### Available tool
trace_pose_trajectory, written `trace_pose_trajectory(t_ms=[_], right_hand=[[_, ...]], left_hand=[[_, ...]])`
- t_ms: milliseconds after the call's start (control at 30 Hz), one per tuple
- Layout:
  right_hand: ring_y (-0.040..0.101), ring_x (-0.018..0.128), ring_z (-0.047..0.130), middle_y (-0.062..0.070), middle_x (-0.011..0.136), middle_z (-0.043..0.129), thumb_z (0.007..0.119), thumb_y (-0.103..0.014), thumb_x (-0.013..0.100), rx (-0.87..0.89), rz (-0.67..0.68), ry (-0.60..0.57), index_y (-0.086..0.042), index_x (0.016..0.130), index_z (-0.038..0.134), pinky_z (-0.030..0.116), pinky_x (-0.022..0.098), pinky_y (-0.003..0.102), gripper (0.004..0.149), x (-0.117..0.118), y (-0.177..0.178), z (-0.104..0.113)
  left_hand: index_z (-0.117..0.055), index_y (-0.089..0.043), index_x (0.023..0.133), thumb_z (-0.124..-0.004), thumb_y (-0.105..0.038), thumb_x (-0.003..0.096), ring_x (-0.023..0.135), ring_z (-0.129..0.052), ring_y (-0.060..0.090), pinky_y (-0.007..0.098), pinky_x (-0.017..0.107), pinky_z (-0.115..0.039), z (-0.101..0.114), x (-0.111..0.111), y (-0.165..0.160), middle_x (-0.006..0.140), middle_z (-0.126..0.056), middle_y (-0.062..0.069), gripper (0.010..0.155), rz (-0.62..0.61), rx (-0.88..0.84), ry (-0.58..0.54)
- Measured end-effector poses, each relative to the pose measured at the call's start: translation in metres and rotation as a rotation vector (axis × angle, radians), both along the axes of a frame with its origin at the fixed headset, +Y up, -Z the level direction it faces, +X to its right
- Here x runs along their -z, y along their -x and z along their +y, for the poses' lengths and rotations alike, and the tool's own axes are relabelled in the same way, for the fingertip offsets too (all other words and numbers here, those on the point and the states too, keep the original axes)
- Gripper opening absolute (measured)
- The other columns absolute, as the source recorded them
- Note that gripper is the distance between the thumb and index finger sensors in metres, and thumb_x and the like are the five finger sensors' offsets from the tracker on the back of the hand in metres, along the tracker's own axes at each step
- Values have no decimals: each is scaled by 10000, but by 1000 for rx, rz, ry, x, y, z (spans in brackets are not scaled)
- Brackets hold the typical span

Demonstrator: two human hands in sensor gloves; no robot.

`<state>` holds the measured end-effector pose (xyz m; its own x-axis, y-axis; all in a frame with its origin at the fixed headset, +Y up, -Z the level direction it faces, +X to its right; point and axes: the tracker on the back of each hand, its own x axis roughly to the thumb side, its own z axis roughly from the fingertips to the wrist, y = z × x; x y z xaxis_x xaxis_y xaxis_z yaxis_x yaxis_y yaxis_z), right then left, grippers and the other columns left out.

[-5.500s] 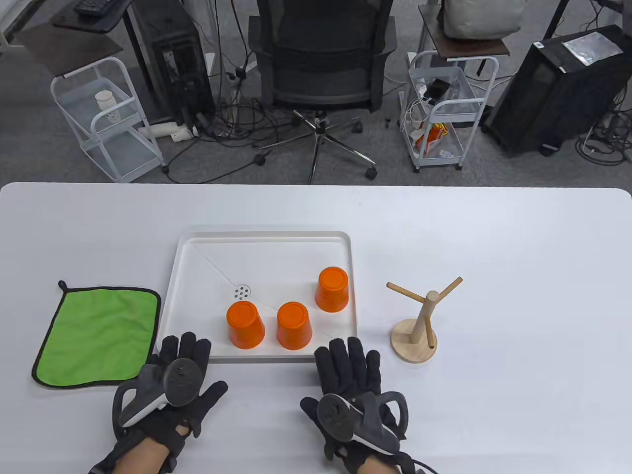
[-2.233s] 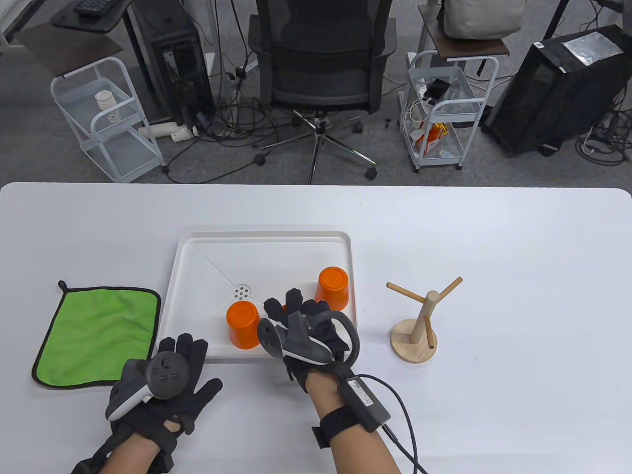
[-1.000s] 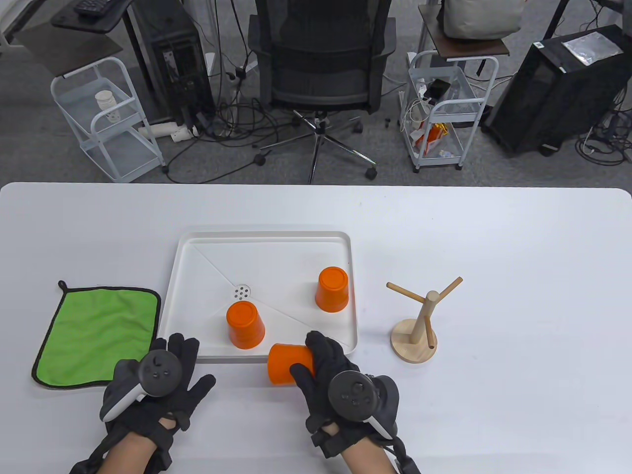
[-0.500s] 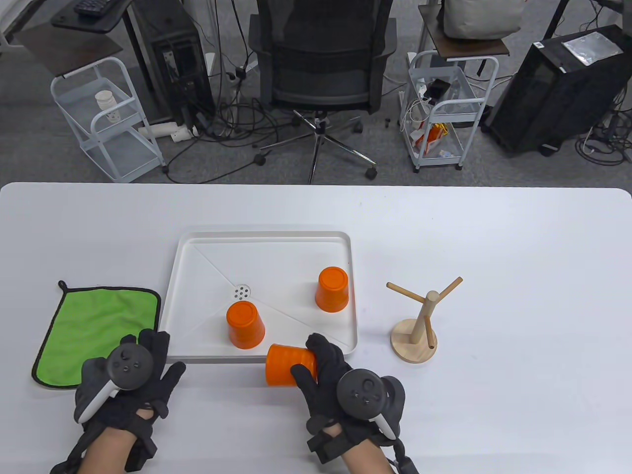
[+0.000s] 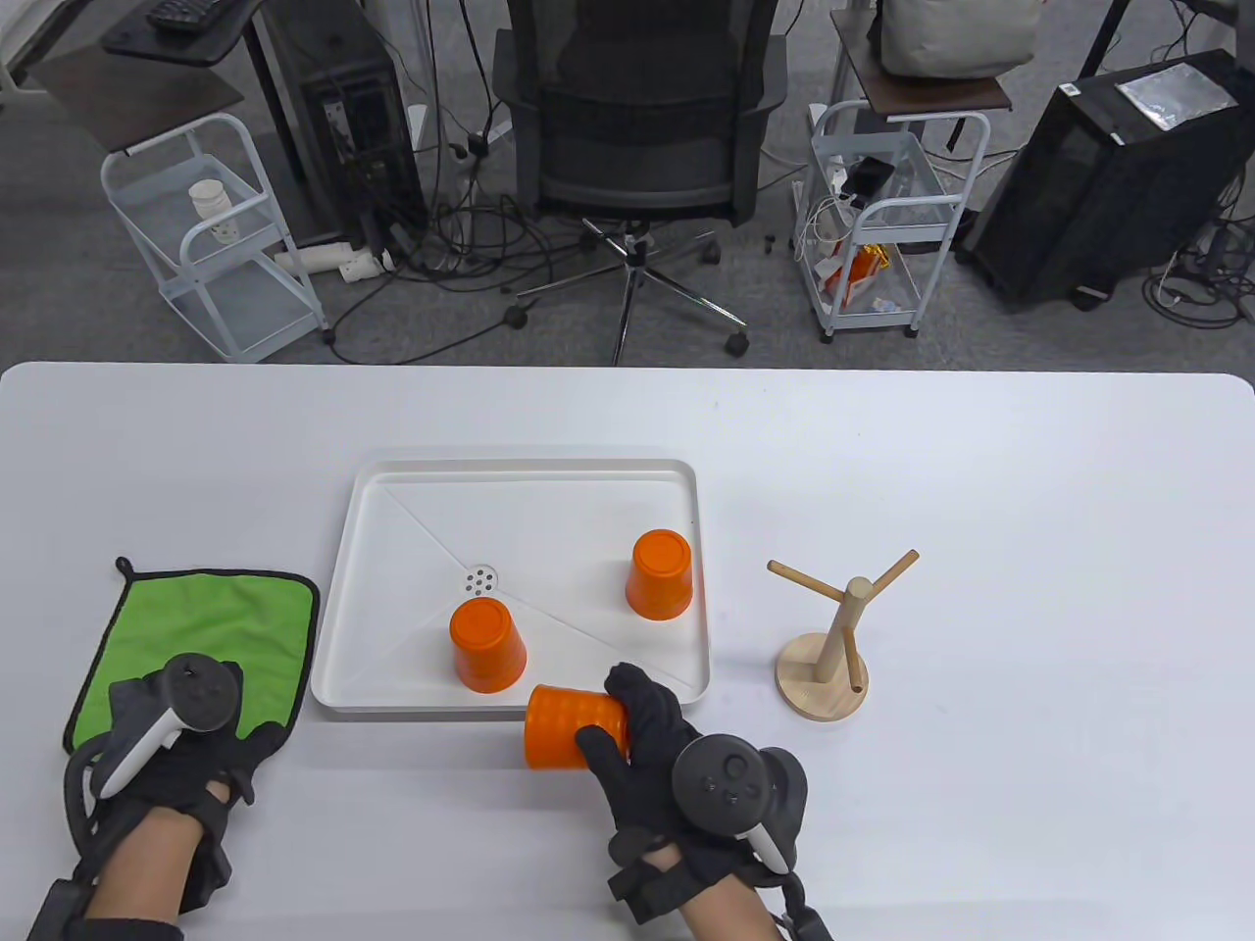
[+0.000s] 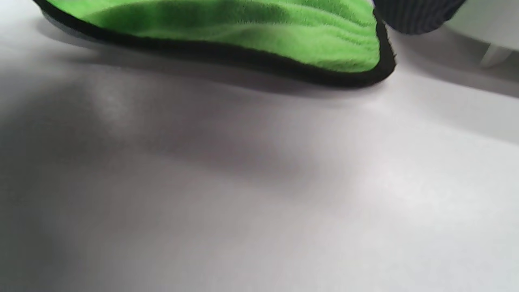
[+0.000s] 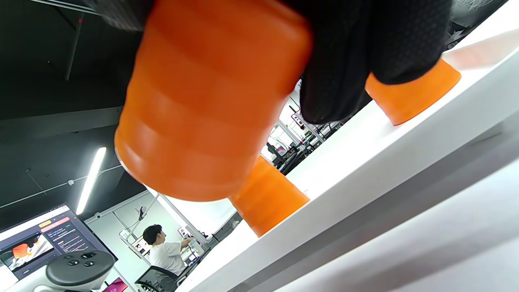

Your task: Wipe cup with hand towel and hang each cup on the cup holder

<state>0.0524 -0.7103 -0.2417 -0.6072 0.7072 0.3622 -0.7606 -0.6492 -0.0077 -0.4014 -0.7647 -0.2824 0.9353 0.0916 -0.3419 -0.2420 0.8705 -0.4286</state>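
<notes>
The gloved right hand (image 5: 677, 755) is curling its fingers around a ribbed orange plastic cup (image 5: 569, 726), holding it on its side just off the near edge of the white tray (image 5: 686, 510), apparently to present it for wiping. The left hand (image 5: 176, 730) is resting on the near corner of the green black-edged hand towel (image 5: 230, 618); whether its fingers are pinching the cloth cannot be told. To the right hand's far right, the wooden three-pegged cup holder (image 5: 833, 637) is standing bare.

A black office chair (image 5: 637, 127) stands between two white carts (image 5: 211, 235).

Our left hand (image 5: 172, 730) has slid onto the green hand towel (image 5: 211, 632); our right hand (image 5: 677, 755) lifted one orange cup (image 5: 564, 727) off the tray (image 5: 392, 691).
</notes>
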Motion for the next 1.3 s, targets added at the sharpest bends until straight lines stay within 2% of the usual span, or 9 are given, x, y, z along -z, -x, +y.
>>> trace_pose_trajectory(t_ms=[200, 300, 433, 533, 667, 767, 933, 1167, 1300], right_hand=[[373, 639, 953, 257, 963, 668, 593, -545, 498, -1, 2, 3, -90, 1013, 390, 762, 567, 573, 716, 0, 0, 0], [375, 639, 952, 259, 962, 669, 593, -544, 498, -1, 6, 4, -90, 1013, 390, 761, 567, 573, 716, -1, 0, 0], [373, 639, 952, 256, 962, 668, 593, -545, 498, -8, 11, 7, -90, 1013, 391, 761, 567, 573, 716, -1, 1, -1], [373, 638, 952, 256, 962, 668, 594, -545, 498, -11, 13, 14, -91, 1013, 391, 761, 567, 573, 716, -1, 2, -2], [372, 637, 953, 255, 961, 670, 592, -547, 498, -11, 23, 13, -91, 1013, 391, 762, 565, 572, 716, -2, 3, -2], [371, 636, 953, 255, 961, 671, 593, -546, 497, -14, 29, 16, -90, 1013, 393, 763, 566, 571, 717, -2, 4, -2], [369, 636, 954, 255, 961, 670, 591, -547, 499, -13, 32, 14, -91, 1013, 392, 763, 566, 570, 716, -3, 5, -2], [368, 635, 955, 254, 959, 672, 590, -547, 498, -14, 37, 15, -90, 1012, 392, 764, 566, 569, 716, -3, 5, -3], [367, 635, 956, 255, 959, 673, 590, -547, 498, -10, 38, 15, -90, 1012, 392, 765, 566, 568, 716, -3, 5, -3]], left_hand=[[-172, -300, 1062, -681, -695, 365, 1082, -67, 348, 653, 792, -235, -14, 6, 0, 1174, -76, -32, 949, -32, 116, 103], [-159, -313, 1059, -701, -707, 333, 1086, -54, 343, 654, 794, -217, -16, 7, 6, 1171, -58, -47, 988, -4, 71, 87], [-133, -339, 1046, -680, -728, 302, 1086, -37, 322, 654, 795, -201, -21, 9, 13, 1166, -48, -88, 1002, -4, 31, 120], [-139, -354, 1022, -667, -701, 315, 1092, -69, 304, 651, 792, -216, -24, 9, 16, 1143, -48, -111, 948, 22, -23, 107], [-241, -369, 1023, -630, -654, 359, 1119, -234, 292, 631, 804, -342, -19, 12, 13, 1158, -180, -119, 821, 43, 69, 66], [-358, -381, 1010, -656, -610, 389, 1117, -390, 280, 608, 802, -460, -14, 15, 7, 1150, -325, -127, 725, 74, 142, 2], [-477, -390, 985, -660, -607, 400, 1076, -601, 262, 535, 774, -623, -10, 17, -3, 1123, -500, -121, 651, 60, 279, -60], [-574, -393, 975, -687, -578, 425, 1031, -736, 244, 503, 757, -674, -7, 14, -10, 1091, -635, -114, 591, 57, 338, -130], [-632, -361, 997, -669, -546, 444, 1020, -772, 240, 526, 764, -635, 3, 11, -7, 1073, -737, -90, 584, 91, 242, -172]])
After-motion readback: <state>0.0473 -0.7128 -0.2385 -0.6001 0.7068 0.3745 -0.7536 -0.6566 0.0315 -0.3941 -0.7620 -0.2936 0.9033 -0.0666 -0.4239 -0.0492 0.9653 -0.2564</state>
